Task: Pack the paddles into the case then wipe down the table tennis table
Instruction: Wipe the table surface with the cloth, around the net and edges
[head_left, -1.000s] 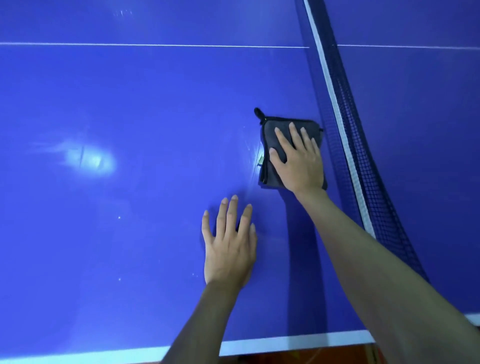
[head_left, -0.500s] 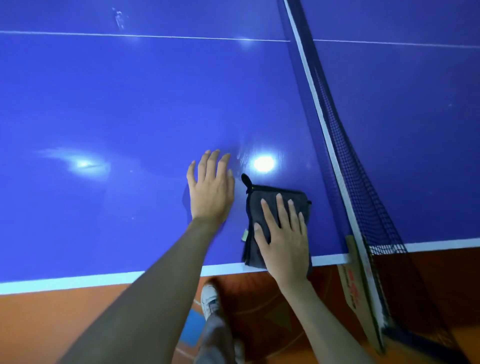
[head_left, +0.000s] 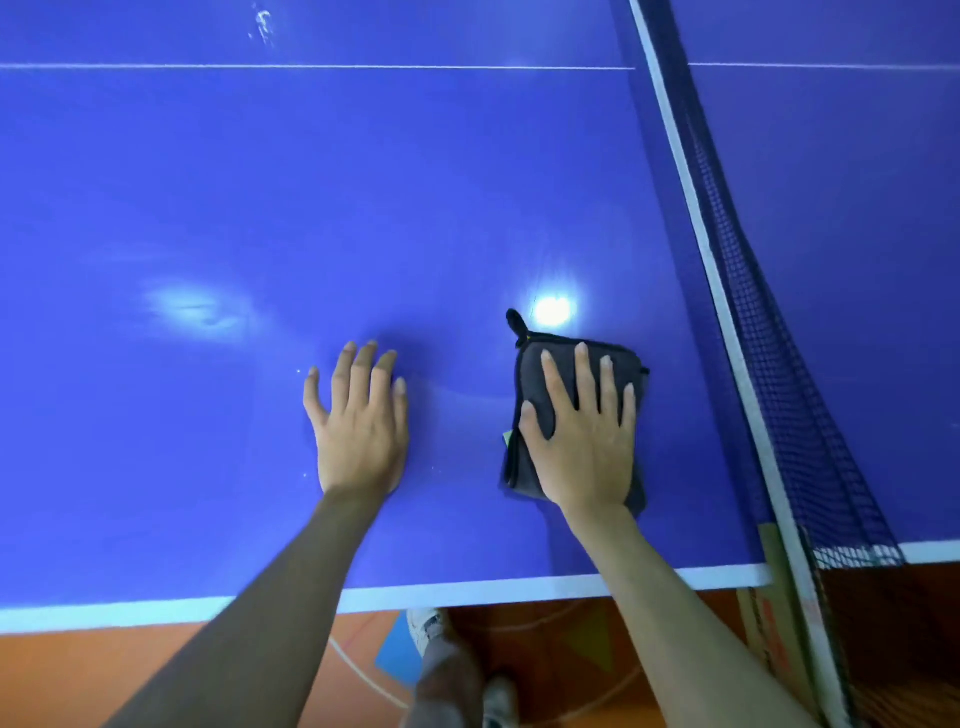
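The right hand (head_left: 584, 441) lies flat on a folded dark cloth (head_left: 530, 384), fingers straight and slightly spread, palm pressing it to the table (head_left: 260, 218); nothing is clenched or pinched. The cloth sits near the table's near edge, just beside the net (head_left: 769, 332), which runs off toward the far side. A small loop sticks out from the cloth's far left corner, and a speck of yellow-green tag shows at its left side; the hand covers most of the cloth, so its near edge is hard to make out.

The left hand (head_left: 358, 426) is released too, laid flat on the bare blue surface to the left of the cloth, fingers straight and close together, apart from the cloth and holding nothing.

Below the white near edge, a shoe (head_left: 427, 626) and part of a leg show on the orange floor (head_left: 130, 670). Both forearms are cut off by the bottom of the view. Bright glare spots sit on the surface, one just beyond the cloth.
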